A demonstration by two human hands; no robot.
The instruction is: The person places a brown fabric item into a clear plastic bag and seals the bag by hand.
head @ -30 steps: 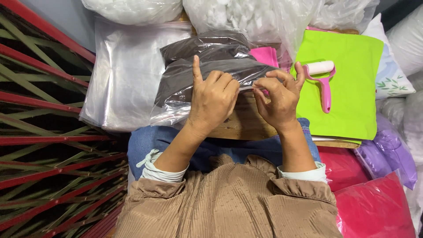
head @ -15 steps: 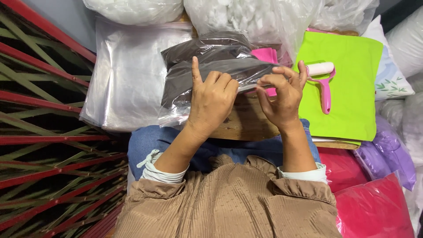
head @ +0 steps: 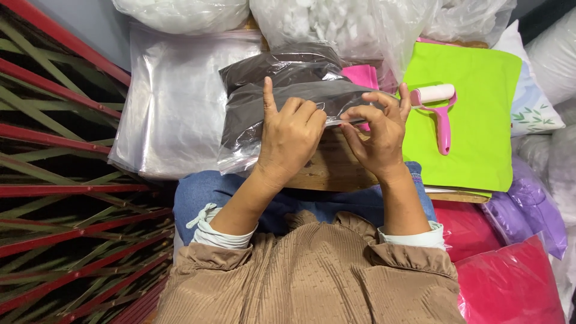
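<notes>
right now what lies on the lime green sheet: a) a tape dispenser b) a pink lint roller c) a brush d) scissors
b: a pink lint roller with a white roll lies on the lime green sheet, to the right of the hands.

Dark brown cushion cover (head: 288, 96) in clear plastic bag; lime-green cover (head: 474, 144); pink lint roller (head: 438, 108) with white head; leaf-patterned white pillow (head: 534, 114).

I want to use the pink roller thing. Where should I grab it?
Probably by the long pink handle of the lint roller, coming from the near side. The handle points toward the person on the green cloth with open space around it; the white roll at the far end looks sticky.
</notes>
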